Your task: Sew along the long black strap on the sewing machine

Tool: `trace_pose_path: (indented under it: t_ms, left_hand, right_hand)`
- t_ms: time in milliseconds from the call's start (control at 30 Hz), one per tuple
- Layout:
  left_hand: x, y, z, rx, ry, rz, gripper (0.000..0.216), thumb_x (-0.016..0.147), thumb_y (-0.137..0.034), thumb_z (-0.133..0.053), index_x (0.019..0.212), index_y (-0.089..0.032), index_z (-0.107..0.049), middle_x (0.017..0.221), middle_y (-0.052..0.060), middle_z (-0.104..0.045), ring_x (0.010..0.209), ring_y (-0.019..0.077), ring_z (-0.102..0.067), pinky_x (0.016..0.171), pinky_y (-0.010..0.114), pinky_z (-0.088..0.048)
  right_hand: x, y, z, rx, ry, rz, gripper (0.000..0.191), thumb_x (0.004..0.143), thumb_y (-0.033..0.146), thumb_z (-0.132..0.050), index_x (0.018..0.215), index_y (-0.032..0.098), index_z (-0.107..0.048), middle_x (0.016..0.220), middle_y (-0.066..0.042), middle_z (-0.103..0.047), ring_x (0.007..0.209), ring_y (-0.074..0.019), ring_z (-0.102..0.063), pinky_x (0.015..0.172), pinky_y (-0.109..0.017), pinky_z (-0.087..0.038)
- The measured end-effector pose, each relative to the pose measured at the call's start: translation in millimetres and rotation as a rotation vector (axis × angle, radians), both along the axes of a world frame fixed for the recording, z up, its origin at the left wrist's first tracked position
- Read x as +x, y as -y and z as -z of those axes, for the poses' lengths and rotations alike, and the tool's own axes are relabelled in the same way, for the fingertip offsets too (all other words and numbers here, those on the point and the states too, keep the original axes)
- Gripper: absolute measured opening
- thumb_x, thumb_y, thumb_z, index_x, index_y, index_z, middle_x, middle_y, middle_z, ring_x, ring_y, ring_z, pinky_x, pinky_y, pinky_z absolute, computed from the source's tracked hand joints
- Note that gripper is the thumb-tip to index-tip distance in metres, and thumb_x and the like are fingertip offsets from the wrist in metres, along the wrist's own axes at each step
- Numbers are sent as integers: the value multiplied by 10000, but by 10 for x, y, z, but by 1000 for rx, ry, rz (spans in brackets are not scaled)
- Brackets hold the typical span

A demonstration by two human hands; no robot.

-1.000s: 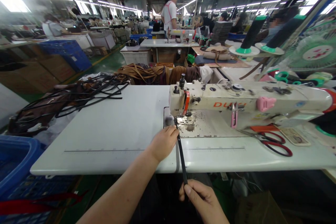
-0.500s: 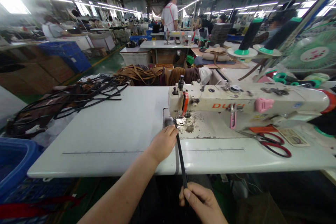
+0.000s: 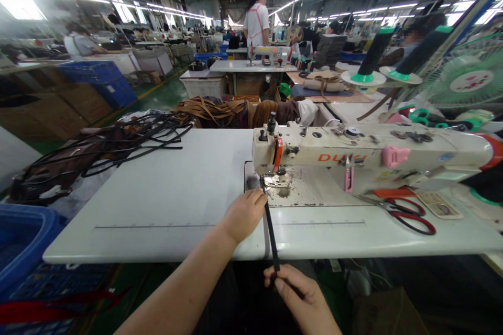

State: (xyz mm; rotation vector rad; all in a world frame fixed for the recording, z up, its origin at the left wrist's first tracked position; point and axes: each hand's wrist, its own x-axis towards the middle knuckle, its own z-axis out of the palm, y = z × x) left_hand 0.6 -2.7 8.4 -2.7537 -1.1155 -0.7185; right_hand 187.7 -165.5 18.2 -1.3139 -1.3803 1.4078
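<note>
A narrow black strap (image 3: 270, 233) runs from under the presser foot of a cream sewing machine (image 3: 365, 156) back over the front edge of the white table (image 3: 168, 199). My left hand (image 3: 244, 214) rests on the table with its fingers curled against the strap just in front of the needle. My right hand (image 3: 304, 301) is below the table edge and pinches the strap's near end between thumb and fingers, keeping it taut.
Red-handled scissors (image 3: 411, 213) lie right of the needle plate. A heap of black straps (image 3: 106, 146) covers the table's far left, brown straps (image 3: 236, 110) lie behind. A blue crate (image 3: 19, 241) stands at lower left. Thread cones, a fan and other workers are beyond.
My right hand has moved up a little toward the table edge as the strap fed forward; the left hand has stayed at the needle.
</note>
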Motion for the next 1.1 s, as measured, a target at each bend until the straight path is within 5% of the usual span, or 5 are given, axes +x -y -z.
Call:
trace_pose_path:
  t_ms: [133, 333, 567, 800, 1100]
  left_hand:
    - [3, -1, 4, -26, 25, 6, 157, 1020, -132, -509, 1081, -178, -646, 1178, 136, -696, 1152, 266, -685, 1091, 467, -562]
    - [2, -3, 17, -15, 28, -5, 159, 1016, -124, -502, 1087, -171, -636, 1181, 134, -690, 1132, 259, -689, 1071, 444, -574]
    - [4, 6, 0, -77, 60, -15, 173, 1020, -128, -488, 1098, -188, -631, 1200, 132, -684, 1151, 263, -682, 1064, 457, -577]
    - [6, 7, 13, -64, 39, -17, 134, 1017, -130, -511, 1068, -190, -620, 1192, 124, -681, 1162, 262, -676, 1078, 449, -566]
    - [-6, 3, 8, -40, 8, -1, 125, 1018, -125, -518, 1063, -172, -624, 1191, 135, -682, 1161, 268, -677, 1079, 437, -567]
  right_hand:
    - [-35, 15, 63, -58, 3, 79, 523, 880, 689, -705, 1079, 218, -815, 912, -98, -800, 867, -281, -732, 850, -380, -603]
    - [-123, -152, -1, 142, 242, 106, 466, 991, 593, -582, 1157, 217, -802, 1135, -159, -788, 1069, -323, -723, 1034, -449, -550]
    - [-150, -385, -102, -101, 28, 2, 584, 954, 738, -549, 819, 193, -711, 607, -11, -615, 565, -175, -593, 547, -279, -466]
    - [-22, -231, -127, -75, -102, -43, 538, 974, 647, -613, 720, 199, -767, 829, -69, -757, 910, -254, -706, 915, -363, -518]
    - [51, -24, -78, -26, 43, -196, 579, 997, 677, -552, 752, 215, -801, 775, -49, -683, 801, -216, -647, 773, -323, -441]
